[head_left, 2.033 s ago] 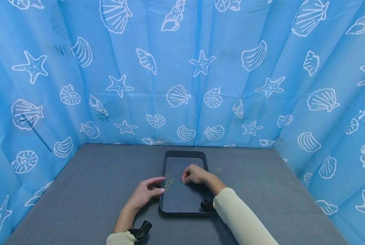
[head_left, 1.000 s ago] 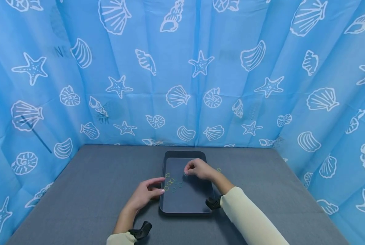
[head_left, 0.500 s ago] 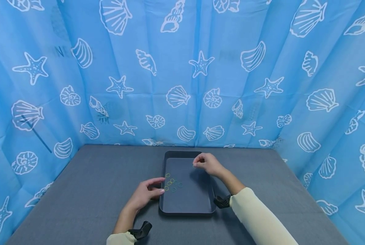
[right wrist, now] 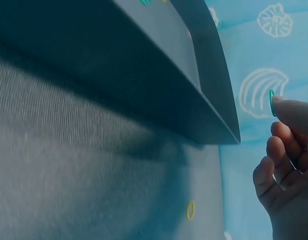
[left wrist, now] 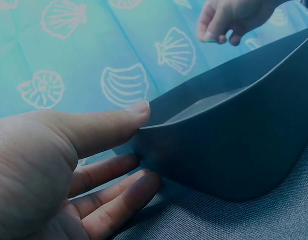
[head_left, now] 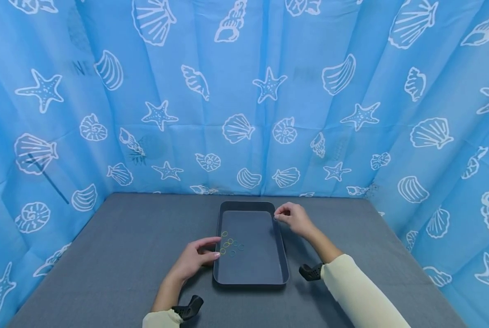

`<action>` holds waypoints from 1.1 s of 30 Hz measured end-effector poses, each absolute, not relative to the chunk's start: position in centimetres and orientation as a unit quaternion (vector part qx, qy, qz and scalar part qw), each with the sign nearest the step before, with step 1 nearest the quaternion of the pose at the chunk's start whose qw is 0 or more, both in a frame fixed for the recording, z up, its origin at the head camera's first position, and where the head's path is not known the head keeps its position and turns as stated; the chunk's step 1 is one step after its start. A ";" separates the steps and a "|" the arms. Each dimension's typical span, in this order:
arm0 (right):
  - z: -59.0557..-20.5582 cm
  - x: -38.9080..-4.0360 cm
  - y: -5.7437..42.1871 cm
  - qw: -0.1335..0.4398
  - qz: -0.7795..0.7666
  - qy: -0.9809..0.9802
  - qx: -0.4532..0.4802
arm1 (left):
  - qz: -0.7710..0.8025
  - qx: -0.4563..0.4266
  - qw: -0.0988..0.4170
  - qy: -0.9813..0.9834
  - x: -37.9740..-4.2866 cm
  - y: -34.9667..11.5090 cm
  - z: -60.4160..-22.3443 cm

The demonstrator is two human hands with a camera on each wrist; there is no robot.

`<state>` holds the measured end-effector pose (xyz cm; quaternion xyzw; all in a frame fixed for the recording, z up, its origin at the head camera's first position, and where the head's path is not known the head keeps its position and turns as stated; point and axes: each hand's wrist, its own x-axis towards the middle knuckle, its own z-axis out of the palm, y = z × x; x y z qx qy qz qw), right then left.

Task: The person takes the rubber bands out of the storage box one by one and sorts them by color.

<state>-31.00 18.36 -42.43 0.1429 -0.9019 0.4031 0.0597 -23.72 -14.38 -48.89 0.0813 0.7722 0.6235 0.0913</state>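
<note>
"What is found nearest?"

"Two pale sleeves (head_left: 365, 291), both cut off by the lower edge, with black devices (head_left: 188, 308) worn at the wrists."

"And the left hand (head_left: 193, 258)?"

"It is rested at the left side of the tray (head_left: 254, 271), fingers and thumb spread apart and only slightly bent. The rim is touched by the tips; how firmly cannot be told. No band is held by it."

"What is seen just past those fingertips?"

"Yellow bands (head_left: 228, 243) and green bands (head_left: 238, 247) are scattered on the tray's floor. The green ones are hard to make out against the dark surface, and some loops are overlapped."

"How is the right hand (head_left: 296, 219) posed?"

"It is raised at the tray's far right edge, its forearm slanted in from the right. Thumb and forefinger are brought together, and a thin green loop (right wrist: 272, 102) is pinched at their tips; the other fingers are loosely curled. In the right wrist view the forefinger is mostly hidden behind the thumb."

"Anything outside the tray?"

"A lone yellow loop (right wrist: 193, 209) is left on the grey cloth (head_left: 154, 237), near the right wall, covered from the head view by the right hand. Behind everything, a blue curtain (head_left: 236, 82) is hung, printed with shells."
</note>
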 end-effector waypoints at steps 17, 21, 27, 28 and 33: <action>-44.8 -30.7 21.2 0.086 0.389 -0.909 0.120 | 0.632 0.094 0.094 0.763 -23.7 -14.4 -48.9; -45.3 -30.7 21.6 0.089 0.385 -0.912 0.111 | 0.630 0.092 0.094 0.765 -23.7 -14.4 -48.9; -46.2 -30.6 22.1 0.094 0.373 -0.919 0.090 | 0.626 0.087 0.090 0.770 -23.7 -14.3 -48.9; -46.4 -30.6 22.2 0.096 0.370 -0.920 0.089 | 0.626 0.087 0.090 0.770 -23.7 -14.3 -49.0; -47.1 -30.6 22.6 0.101 0.360 -0.924 0.081 | 0.624 0.086 0.088 0.772 -23.8 -14.4 -49.0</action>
